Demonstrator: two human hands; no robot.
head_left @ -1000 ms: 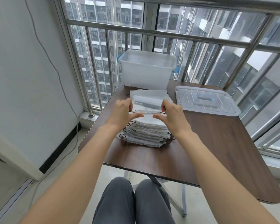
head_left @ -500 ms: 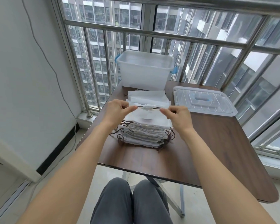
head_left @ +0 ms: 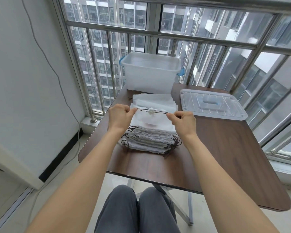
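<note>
A small white drawstring pouch (head_left: 151, 117) hangs in the air over a stack of similar pouches (head_left: 149, 140) on the brown table (head_left: 225, 157). Its mouth is cinched into a tight bunch at the top. My left hand (head_left: 120, 117) pinches the dark drawstring on the left. My right hand (head_left: 181, 121) pinches the drawstring on the right. The cord runs taut and level between both hands. Behind the stack lies a pile of flat white sheets (head_left: 154, 101).
A clear plastic bin (head_left: 149, 73) with blue handles stands at the table's far edge against the metal railing (head_left: 158, 35). Its clear lid (head_left: 212, 105) lies flat at the back right. My knees (head_left: 138, 209) are under the near table edge. A wall is at left.
Both hands have moved apart, pulling the drawstring out sideways. The pouch's mouth has drawn shut into a small bunch and the pouch has lifted off the stack.
</note>
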